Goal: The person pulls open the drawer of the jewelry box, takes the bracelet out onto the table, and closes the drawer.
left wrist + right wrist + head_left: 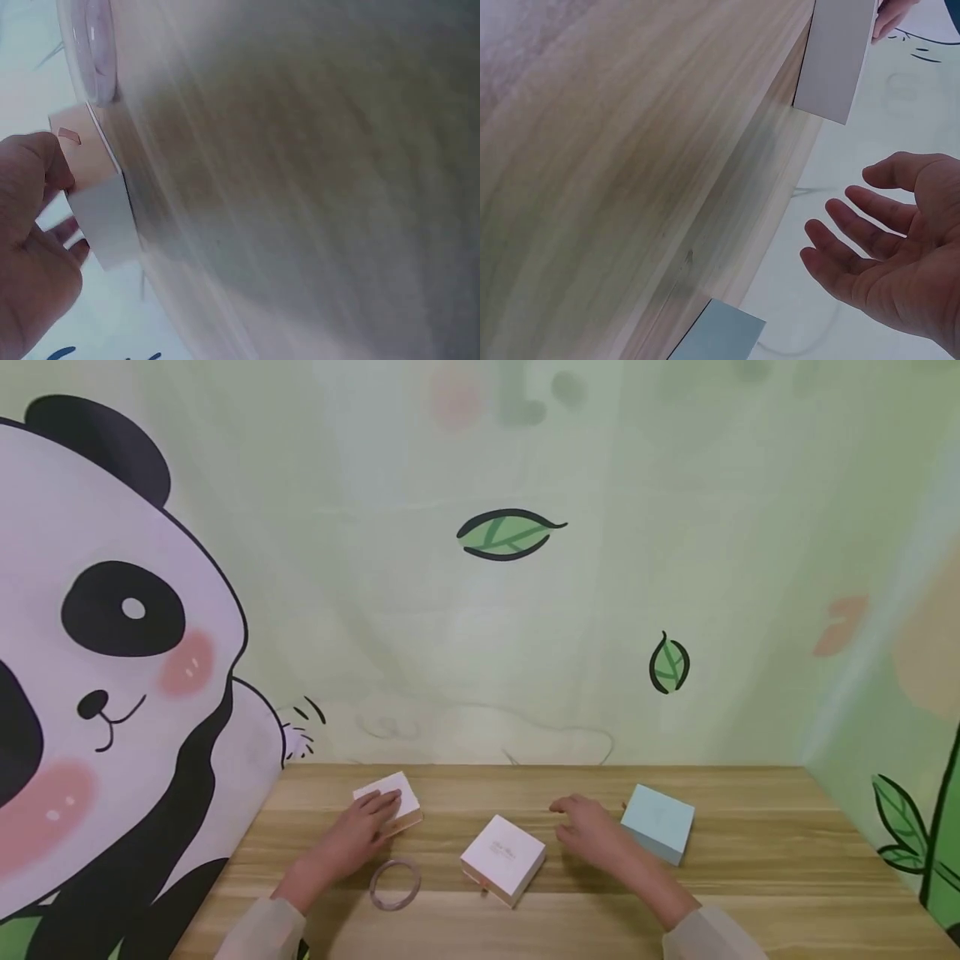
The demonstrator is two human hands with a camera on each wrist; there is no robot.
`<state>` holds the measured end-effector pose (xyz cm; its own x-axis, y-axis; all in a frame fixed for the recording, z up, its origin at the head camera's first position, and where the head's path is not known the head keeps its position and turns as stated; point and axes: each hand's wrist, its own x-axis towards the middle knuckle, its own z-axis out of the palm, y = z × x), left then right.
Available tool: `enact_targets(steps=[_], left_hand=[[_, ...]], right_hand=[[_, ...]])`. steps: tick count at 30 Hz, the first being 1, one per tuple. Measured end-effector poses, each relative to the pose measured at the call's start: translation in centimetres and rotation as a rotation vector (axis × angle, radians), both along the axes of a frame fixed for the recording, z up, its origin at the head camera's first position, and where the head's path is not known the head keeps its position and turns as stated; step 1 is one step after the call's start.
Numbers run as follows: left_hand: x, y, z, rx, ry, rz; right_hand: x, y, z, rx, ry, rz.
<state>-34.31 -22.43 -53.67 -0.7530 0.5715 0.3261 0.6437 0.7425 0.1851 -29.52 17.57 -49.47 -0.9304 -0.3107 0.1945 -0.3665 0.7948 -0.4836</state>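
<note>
My left hand [357, 832] lies over a small white gift box [406, 795] at the table's back left. In the left wrist view, the thumb and fingers hold that box [101, 217], whose peach front carries a little pull tab. A translucent mauve bangle [372, 894] lies flat just right of the left wrist. Between the hands sits another white gift box [504, 853], with printed lettering on its lid. My right hand [596, 837] hovers between this box and a light blue gift box [660, 821]. Its fingers are loosely bent and hold nothing.
The wooden table [570, 918] runs back to a wall with a pale green mural [375, 568]. A painted panda [135, 718] fills the left side of it.
</note>
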Motion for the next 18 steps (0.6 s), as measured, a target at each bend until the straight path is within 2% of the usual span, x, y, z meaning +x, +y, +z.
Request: enact_targets(steps=[2, 5, 15, 18], left_hand=[[-0.08, -0.03, -0.11, 0.03, 0.02, -0.042], [-0.01, -0.05, -0.14, 0.063, 0.02, -0.072], [0.53, 0.06, 0.04, 0.087, 0.017, -0.052], [0.73, 0.02, 0.07, 0.066, -0.016, -0.029]], right_hand=[[-0.04, 0.14, -0.14, 0.002, 0.01, 0.009], [-0.03, 0.31, -0.3, 0.006, 0.026, 0.021], [0.24, 0.86, -0.49, 0.008, 0.022, 0.006], [0.35, 0.94, -0.39, 0.007, 0.01, 0.003]])
